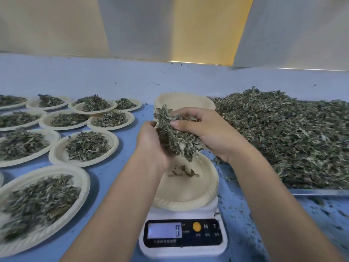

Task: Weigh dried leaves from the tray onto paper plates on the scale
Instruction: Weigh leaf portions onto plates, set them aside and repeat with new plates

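**Paper plate [188, 191] sitting on the scale [183, 250]**

The left hand [153, 142] and right hand [205, 133] are cupping a clump of dried leaves [175, 137] above the plate, fingers curled round it. A few bits are lying in it; the tray [321, 192] is sitting just right.

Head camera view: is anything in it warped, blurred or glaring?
In the head view, the wide lens stretches things near the edges; the plate at lower left is smeared, as are the leaves on the tray at far right, while the scale display reads a clear 0; light is soft, with a bright strip under the yellow panel.
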`<state>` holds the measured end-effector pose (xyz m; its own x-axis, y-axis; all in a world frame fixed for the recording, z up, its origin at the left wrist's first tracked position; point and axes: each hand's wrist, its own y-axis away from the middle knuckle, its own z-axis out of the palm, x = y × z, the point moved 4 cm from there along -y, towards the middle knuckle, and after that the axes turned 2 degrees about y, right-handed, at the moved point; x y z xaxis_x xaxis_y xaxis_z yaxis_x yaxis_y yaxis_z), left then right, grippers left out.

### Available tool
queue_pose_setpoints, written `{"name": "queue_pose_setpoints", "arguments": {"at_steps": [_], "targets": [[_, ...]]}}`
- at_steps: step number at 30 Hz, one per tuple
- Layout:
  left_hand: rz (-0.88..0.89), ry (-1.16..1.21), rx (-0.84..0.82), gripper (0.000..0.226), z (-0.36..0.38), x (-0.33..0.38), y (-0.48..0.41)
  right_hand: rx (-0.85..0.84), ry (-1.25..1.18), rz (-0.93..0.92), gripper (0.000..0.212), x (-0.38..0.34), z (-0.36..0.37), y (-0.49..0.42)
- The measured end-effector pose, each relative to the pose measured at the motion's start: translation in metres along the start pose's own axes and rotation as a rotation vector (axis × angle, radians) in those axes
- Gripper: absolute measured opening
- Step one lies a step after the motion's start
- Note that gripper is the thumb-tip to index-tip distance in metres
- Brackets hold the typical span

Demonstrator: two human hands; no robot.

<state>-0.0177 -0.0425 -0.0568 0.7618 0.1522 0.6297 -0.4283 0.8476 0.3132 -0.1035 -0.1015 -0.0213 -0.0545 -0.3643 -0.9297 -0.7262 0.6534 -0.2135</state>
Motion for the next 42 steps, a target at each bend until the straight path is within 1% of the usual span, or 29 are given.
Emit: {"name": "queue_pose_setpoints", "arguments": {"at_steps": [3,6,9,13,16,18,20,25,28,32,37,39,42], "targets": [[-0.014,-0.135,0.015,0.047,-0.004,0.001,-0.002,-0.049,0.160,-0.040,0.017,-0.002,0.000,0.001],[-0.029,-0.174,0.000,0.049,-0.003,0.001,-0.003,-0.119,0.285,-0.057,0.019,-0.002,0.003,0.003],[-0.034,-0.193,0.032,0.048,-0.003,0.000,-0.003,-0.161,0.382,-0.060,0.020,-0.004,0.010,0.005],[-0.015,-0.214,0.126,0.035,-0.009,-0.003,-0.010,-0.123,0.508,-0.093,0.019,-0.006,0.019,0.005],[0.055,-0.225,0.174,0.029,-0.015,-0.003,-0.020,-0.091,0.509,-0.098,0.026,-0.005,0.022,0.006],[0.091,-0.226,0.206,0.037,-0.018,-0.003,-0.023,-0.075,0.487,-0.085,0.032,-0.004,0.022,0.005],[0.117,-0.227,0.228,0.039,-0.019,-0.002,-0.025,-0.047,0.469,-0.075,0.037,-0.003,0.023,0.005],[0.146,-0.178,0.255,0.035,-0.020,0.000,-0.025,0.002,0.458,-0.057,0.038,0.003,0.019,0.001],[0.155,-0.144,0.251,0.034,-0.020,0.000,-0.026,-0.027,0.449,-0.070,0.035,0.001,0.017,0.002],[0.189,-0.101,0.285,0.037,-0.021,0.003,-0.025,-0.079,0.476,-0.072,0.031,-0.001,0.014,0.004],[0.208,-0.113,0.302,0.033,-0.022,0.008,-0.026,-0.112,0.496,-0.087,0.030,-0.005,0.010,0.007],[0.244,-0.112,0.327,0.035,-0.025,0.012,-0.026,-0.148,0.533,-0.058,0.030,-0.003,0.009,0.008],[0.252,-0.071,0.313,0.036,-0.028,0.018,-0.026,-0.207,0.640,0.007,0.031,0.004,0.010,0.008]]}}
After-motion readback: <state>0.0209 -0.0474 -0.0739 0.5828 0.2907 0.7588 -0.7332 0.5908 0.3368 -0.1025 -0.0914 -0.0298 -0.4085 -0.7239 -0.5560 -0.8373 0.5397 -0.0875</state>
